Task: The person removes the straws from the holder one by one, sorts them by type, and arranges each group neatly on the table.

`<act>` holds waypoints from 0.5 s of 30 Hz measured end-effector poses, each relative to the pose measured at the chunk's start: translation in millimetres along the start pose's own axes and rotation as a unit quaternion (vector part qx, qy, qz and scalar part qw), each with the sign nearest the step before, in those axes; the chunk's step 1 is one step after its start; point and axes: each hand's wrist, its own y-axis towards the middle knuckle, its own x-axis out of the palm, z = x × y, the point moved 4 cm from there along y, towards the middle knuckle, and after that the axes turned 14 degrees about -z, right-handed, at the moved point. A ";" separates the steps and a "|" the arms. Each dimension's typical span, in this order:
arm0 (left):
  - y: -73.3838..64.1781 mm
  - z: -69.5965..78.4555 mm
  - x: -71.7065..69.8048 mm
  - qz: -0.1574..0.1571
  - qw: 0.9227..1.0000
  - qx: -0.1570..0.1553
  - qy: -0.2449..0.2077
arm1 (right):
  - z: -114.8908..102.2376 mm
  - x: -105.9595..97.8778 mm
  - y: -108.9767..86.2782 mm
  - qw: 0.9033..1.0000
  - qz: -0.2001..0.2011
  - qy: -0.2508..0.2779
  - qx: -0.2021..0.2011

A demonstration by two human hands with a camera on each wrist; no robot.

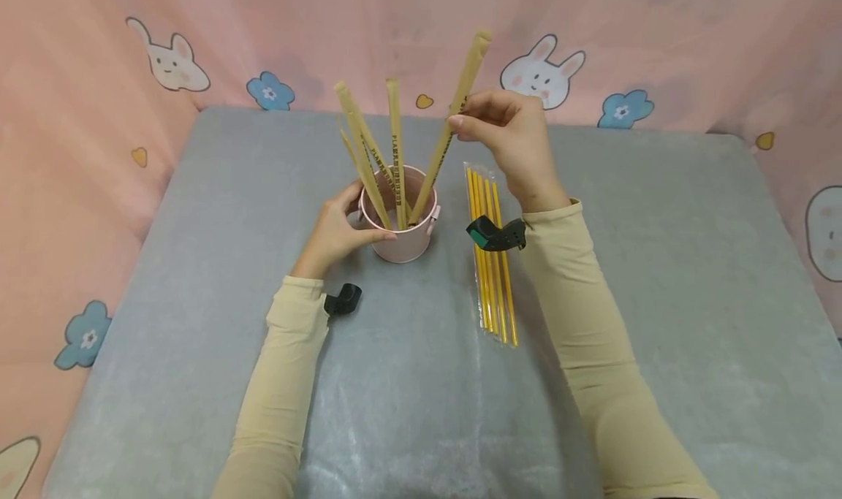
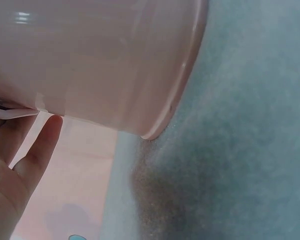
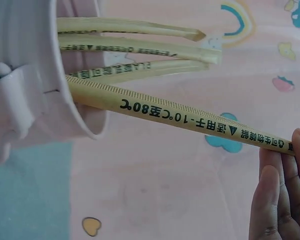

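A small pink bucket (image 1: 403,249) stands on the grey table, steadied by my left hand (image 1: 334,230), whose thumb lies over the near rim and whose fingers go round the left side. In the left wrist view, fingertips press the side of the bucket (image 2: 100,65). My right hand (image 1: 516,145) pinches a paper-wrapped straw (image 1: 459,93) between thumb and fingers near its upper part. The lower end of this straw (image 3: 165,112) is inside the bucket, and it leans right. Several other paper-wrapped straws (image 1: 395,130) with dark print stand in the bucket, some leaning left.
To the right of the bucket lies a clear plastic packet of yellow sticks (image 1: 490,280), under the right wrist's black camera (image 1: 496,234). Another black camera (image 1: 343,299) sits on the left wrist. A pink curtain (image 1: 368,31) with rabbits and flowers hangs behind the table (image 1: 217,192).
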 end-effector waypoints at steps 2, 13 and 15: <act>0.6 0.3 0.3 -0.002 1.000 0.000 0.001 | -5.8 -2.9 -2.2 1.000 0.004 0.005 -0.011; 0.8 0.2 0.6 0.002 1.000 0.009 0.006 | -29.2 -16.9 -17.1 0.997 0.038 0.048 -0.056; 0.4 -0.5 0.7 0.002 1.000 0.007 0.005 | -29.3 -20.0 -20.9 0.996 0.046 0.052 -0.060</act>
